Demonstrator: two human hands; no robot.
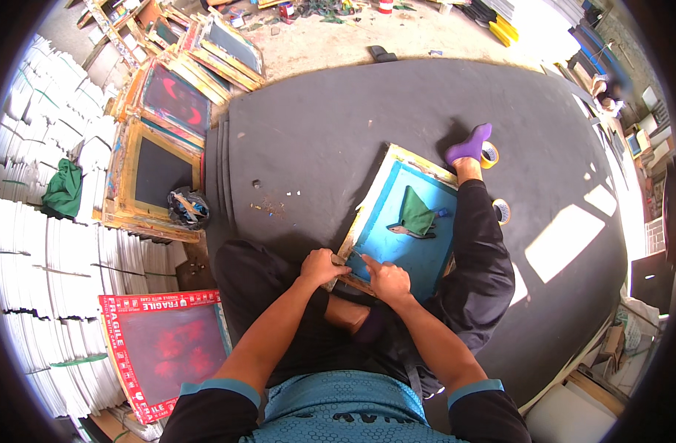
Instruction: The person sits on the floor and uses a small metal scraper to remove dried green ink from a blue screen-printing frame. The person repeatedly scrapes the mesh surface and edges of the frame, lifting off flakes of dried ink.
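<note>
A screen-printing frame [366, 198] with a wooden border and blue mesh lies tilted across my legs. My left hand [322, 267] is closed on its near-left corner. Beside it, my right hand [388, 280] is closed over the near edge of the mesh, index finger stretched toward the corner. Something thin and small seems to be pinched there, too small to name. On the mesh lies a folded green cloth [415, 210], with a dark-edged flat tool [410, 232] against it and a small blue piece [442, 213] at its right.
I sit on a stack of dark foam sheets [308, 111]. Tape rolls [489, 155] lie by my purple-socked foot [469, 144]. Leftward are several other frames [161, 173], a black bag [188, 208], a red-taped screen [168, 347] and white bundles [50, 251]. Another person [608, 94] is far right.
</note>
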